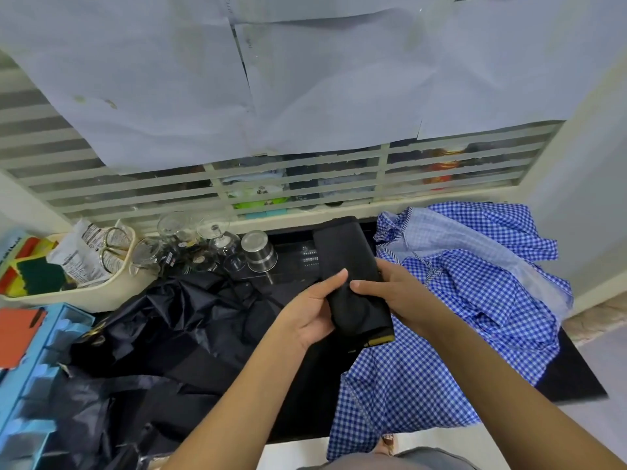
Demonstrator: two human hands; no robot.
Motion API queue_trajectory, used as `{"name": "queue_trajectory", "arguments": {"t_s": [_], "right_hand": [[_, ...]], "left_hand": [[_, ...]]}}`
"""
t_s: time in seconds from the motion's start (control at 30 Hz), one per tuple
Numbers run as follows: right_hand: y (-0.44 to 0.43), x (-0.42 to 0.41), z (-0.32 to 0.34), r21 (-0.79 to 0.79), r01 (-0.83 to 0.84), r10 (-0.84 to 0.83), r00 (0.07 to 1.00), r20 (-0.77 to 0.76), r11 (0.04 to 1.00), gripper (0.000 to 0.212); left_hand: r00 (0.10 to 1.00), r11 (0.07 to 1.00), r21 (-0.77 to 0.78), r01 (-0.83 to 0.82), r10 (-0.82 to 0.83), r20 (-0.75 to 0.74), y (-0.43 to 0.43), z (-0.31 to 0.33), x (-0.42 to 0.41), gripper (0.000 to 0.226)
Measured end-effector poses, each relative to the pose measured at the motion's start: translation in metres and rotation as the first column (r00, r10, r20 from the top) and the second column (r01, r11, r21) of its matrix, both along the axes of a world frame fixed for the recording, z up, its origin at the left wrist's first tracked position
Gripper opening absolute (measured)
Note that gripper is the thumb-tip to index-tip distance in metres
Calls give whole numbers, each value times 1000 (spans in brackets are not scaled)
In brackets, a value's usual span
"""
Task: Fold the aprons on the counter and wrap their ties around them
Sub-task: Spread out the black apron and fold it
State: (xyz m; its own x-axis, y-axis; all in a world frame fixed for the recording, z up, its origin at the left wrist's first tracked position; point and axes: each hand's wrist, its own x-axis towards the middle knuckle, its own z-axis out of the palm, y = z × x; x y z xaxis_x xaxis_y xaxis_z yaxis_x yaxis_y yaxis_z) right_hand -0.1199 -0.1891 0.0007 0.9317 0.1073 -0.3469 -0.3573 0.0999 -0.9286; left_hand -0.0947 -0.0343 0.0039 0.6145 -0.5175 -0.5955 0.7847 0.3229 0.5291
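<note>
We see the folded black apron point(353, 293) held above the middle of the table point(573, 371), between both hands. It is a long, narrow band of plain matte black cloth, folded lengthwise. Its far end reaches toward the slatted window point(298, 184), and a thin yellowish edge shows at its near end.

The left hand point(314, 313) takes it from the left, thumb laid over the top and fingers under the cloth, so its grip is closed around the band. The right hand point(400, 296) meets it from the other side, thumb on top almost touching the left thumb, its grip likewise holding the band.

To the right, a blue gingham apron point(458, 317) lies spread and rumpled, hanging over the table's near edge. To the left, a crumpled black apron point(163, 340) lies in a loose heap. Behind it stand glasses point(190, 239) and a steel cup point(259, 251).
</note>
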Motion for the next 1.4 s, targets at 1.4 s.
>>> {"name": "queue_trajectory", "arguments": {"t_s": [1.4], "right_hand": [[5, -13, 37, -658, 302, -111, 942, 315, 690, 30]], "left_hand": [[975, 998, -29, -56, 60, 214, -20, 14, -5, 21]]}}
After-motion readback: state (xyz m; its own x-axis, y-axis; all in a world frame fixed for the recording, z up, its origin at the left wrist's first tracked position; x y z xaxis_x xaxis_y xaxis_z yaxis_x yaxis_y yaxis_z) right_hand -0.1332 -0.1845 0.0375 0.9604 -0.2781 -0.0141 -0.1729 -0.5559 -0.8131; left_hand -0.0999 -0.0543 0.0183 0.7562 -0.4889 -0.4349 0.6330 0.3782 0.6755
